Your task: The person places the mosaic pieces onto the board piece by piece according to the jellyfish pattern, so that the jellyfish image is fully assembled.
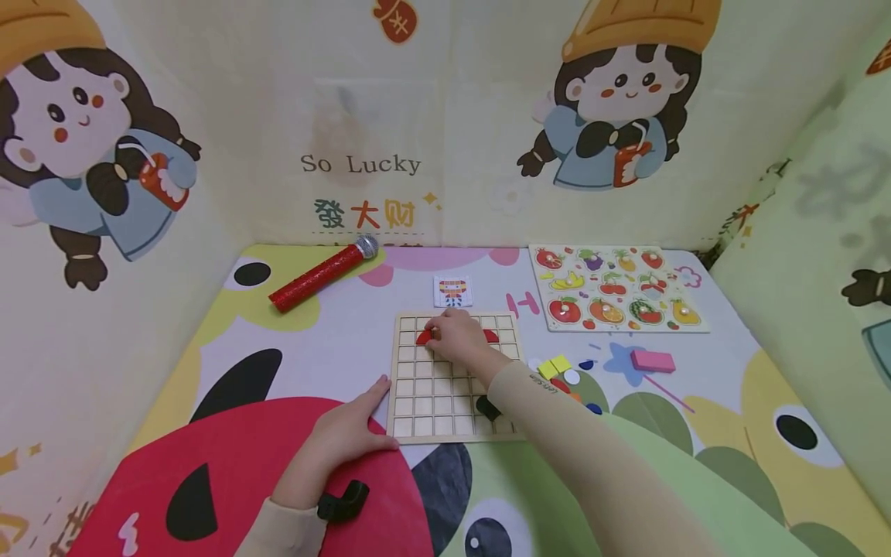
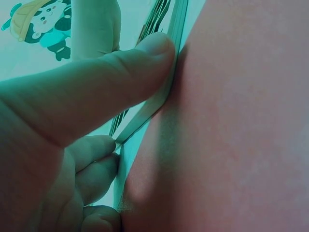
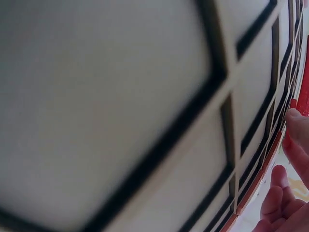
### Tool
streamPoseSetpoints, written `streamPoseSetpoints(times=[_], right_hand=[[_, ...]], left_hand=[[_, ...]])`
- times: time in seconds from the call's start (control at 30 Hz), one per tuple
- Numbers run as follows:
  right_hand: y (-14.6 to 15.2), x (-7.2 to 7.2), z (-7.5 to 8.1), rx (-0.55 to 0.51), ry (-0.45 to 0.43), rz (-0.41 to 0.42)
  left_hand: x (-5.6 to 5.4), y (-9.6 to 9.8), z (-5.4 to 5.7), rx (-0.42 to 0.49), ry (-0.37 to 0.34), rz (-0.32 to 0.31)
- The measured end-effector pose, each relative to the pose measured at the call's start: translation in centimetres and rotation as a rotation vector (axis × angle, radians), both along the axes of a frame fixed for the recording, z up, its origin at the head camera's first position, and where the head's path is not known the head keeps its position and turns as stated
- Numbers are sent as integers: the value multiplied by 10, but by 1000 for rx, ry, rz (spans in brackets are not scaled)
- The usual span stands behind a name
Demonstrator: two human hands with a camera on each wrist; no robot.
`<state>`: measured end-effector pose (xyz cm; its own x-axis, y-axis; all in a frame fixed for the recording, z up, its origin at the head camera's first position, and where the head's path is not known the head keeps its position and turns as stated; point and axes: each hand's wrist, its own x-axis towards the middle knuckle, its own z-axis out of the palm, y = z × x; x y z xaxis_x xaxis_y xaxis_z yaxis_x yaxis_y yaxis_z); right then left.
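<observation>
We count one left hand (image 1: 351, 424) and one right hand (image 1: 459, 338); one grid board (image 1: 423, 405) bearing two visible red pieces (image 1: 491, 336); one picture card (image 1: 452, 292); one microphone (image 1: 322, 276); one fruit board (image 1: 619, 292); one pink block (image 1: 653, 361); two yellow squares (image 1: 547, 369); we see two dark blue pieces (image 1: 593, 408); other loose pieces (image 1: 559, 384) are too hidden for us to number.

Microphone (image 1: 320, 277), fruit puzzle (image 1: 619, 288) and pink block (image 1: 653, 361) on a printed tablecloth (image 1: 278, 464)
The microphone lies aslant at far left — red handle, silver head toward the wall cloth (image 1: 480, 100), which bears cartoon figures (image 1: 623, 93) and "So Lucky". The puzzle lies flat at far right; the block sits nearer than it, at the edge of a blue star (image 1: 619, 365).
</observation>
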<state>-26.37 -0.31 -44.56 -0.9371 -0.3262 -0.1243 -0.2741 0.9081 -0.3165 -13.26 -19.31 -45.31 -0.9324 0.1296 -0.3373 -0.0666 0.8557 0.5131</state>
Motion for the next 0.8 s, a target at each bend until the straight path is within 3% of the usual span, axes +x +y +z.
streamPoseSetpoints(times=[0.53, 0.7, 0.8], right_hand=[[8, 3, -1, -32, -30, -51], [16, 3, 4, -113, -45, -76], [23, 3, 14, -200, -76, -96]], left_hand=[[1, 4, -1, 5, -4, -4], [-1, 4, -1, -3, -9, 12], [-1, 3, -1, -13, -4, 14]])
